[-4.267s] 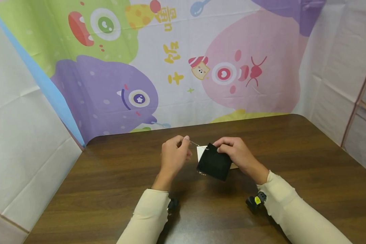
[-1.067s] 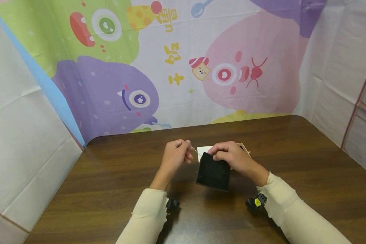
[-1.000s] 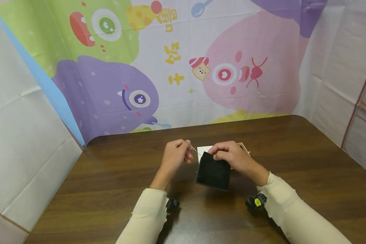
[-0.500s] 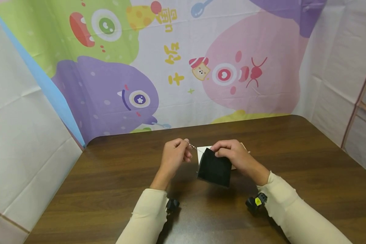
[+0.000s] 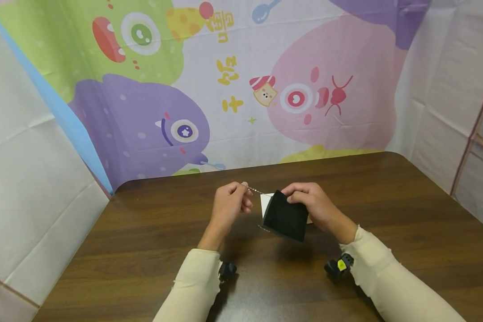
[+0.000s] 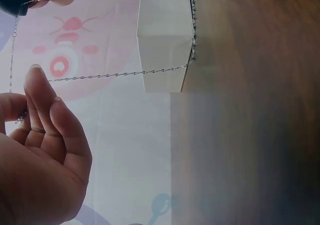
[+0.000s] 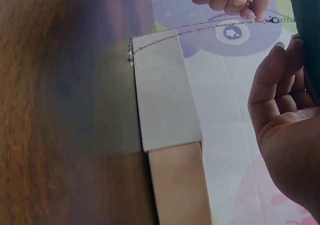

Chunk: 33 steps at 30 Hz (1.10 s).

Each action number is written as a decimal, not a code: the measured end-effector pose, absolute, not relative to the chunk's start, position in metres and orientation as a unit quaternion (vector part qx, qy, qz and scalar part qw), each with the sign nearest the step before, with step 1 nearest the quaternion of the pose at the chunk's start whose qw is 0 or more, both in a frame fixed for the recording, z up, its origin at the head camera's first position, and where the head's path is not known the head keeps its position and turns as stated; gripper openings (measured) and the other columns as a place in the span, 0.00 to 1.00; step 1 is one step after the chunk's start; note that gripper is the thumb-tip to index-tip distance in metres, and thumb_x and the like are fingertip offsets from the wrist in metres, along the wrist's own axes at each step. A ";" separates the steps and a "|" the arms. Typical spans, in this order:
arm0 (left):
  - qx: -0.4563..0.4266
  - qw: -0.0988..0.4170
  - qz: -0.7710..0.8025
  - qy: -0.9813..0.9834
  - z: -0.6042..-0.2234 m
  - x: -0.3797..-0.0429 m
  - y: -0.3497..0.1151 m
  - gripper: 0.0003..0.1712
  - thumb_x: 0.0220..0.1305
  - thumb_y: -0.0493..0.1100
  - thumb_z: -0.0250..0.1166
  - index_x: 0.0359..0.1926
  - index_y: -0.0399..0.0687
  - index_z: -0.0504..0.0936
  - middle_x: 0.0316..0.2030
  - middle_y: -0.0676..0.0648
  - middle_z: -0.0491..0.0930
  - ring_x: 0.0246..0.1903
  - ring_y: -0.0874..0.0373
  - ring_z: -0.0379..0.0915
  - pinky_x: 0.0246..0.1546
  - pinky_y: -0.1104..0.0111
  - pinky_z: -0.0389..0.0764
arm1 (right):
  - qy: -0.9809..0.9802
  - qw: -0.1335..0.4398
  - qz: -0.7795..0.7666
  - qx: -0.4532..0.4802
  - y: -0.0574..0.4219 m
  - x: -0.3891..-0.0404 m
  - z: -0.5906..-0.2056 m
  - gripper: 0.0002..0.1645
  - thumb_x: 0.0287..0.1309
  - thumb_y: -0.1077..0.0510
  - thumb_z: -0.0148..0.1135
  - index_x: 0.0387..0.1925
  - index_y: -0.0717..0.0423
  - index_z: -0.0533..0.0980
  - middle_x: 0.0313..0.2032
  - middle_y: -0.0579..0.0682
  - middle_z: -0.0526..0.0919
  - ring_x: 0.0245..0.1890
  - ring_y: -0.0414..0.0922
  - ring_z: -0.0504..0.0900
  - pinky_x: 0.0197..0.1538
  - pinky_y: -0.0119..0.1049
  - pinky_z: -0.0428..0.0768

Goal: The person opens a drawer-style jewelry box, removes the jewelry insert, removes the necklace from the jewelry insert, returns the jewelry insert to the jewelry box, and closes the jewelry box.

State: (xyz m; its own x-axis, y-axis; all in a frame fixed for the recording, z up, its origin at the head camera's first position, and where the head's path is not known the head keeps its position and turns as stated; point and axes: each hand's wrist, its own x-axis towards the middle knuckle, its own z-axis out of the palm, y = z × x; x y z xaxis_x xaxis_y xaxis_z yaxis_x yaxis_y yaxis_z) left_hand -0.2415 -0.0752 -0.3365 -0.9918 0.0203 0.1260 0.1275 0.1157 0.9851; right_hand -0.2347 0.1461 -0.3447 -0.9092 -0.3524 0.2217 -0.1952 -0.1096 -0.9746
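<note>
In the head view my right hand [image 5: 315, 203] grips the top corner of a thin black square pad [image 5: 286, 218], tilted above the table. My left hand [image 5: 227, 206] is to its left and pinches a fine silver necklace [image 6: 120, 74] between thumb and forefinger. The chain runs from these fingertips to the pad's upper corner, and a loop shows at the pad's lower left edge. Both wrist views show the necklace hanging in a long loop in front of a white box [image 7: 167, 92]. A lobster clasp [image 7: 273, 20] sits by the left fingertips in the right wrist view.
Beyond the pad, the white box lies on the brown wooden table [image 5: 145, 250], joined by a tan box part [image 7: 180, 185] at its end. A printed cartoon cloth [image 5: 241, 143] hangs behind the table's far edge. Black devices [image 5: 227, 271] sit on both wrists.
The pad has dipped towards me, then risen again and shifted slightly right, with its lower edge tilting. The chain between the hands has lengthened and levelled over the last second.
</note>
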 end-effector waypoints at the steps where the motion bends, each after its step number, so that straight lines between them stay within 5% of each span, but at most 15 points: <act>1: -0.050 0.041 -0.666 -0.743 -0.340 -0.245 -0.076 0.19 0.67 0.46 0.54 0.27 0.35 0.79 0.19 0.35 0.77 0.14 0.52 0.73 0.23 0.59 0.79 | 0.663 0.054 -0.718 -0.206 0.146 -0.235 -0.345 0.12 0.52 0.69 0.52 0.37 0.68 0.78 0.35 0.59 0.80 0.26 0.49 0.81 0.28 0.41 0.80; 13: -0.071 0.094 -0.680 -0.724 -0.345 -0.247 -0.075 0.22 0.66 0.50 0.55 0.29 0.32 0.79 0.16 0.41 0.76 0.13 0.52 0.73 0.25 0.52 0.78 | 0.655 0.053 -0.725 -0.208 0.148 -0.236 -0.347 0.12 0.52 0.69 0.51 0.37 0.69 0.77 0.33 0.58 0.80 0.24 0.47 0.81 0.27 0.39 0.79; 33: -0.100 0.141 -0.703 -0.690 -0.312 -0.227 -0.073 0.19 0.67 0.39 0.53 0.27 0.25 0.76 0.16 0.34 0.73 0.10 0.54 0.70 0.17 0.63 0.77 | 0.666 0.048 -0.716 -0.204 0.149 -0.239 -0.350 0.12 0.54 0.69 0.52 0.38 0.71 0.77 0.34 0.59 0.80 0.25 0.49 0.81 0.28 0.40 0.80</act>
State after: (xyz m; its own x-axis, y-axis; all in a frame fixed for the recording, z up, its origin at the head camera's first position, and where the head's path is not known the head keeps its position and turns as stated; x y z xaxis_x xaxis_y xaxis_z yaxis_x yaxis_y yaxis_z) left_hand -0.2269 -0.0733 -0.3117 -0.9406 -0.0606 0.3342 0.3353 -0.0089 0.9421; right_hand -0.2388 0.1488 -0.3503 -0.9118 -0.3414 0.2280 -0.2030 -0.1078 -0.9732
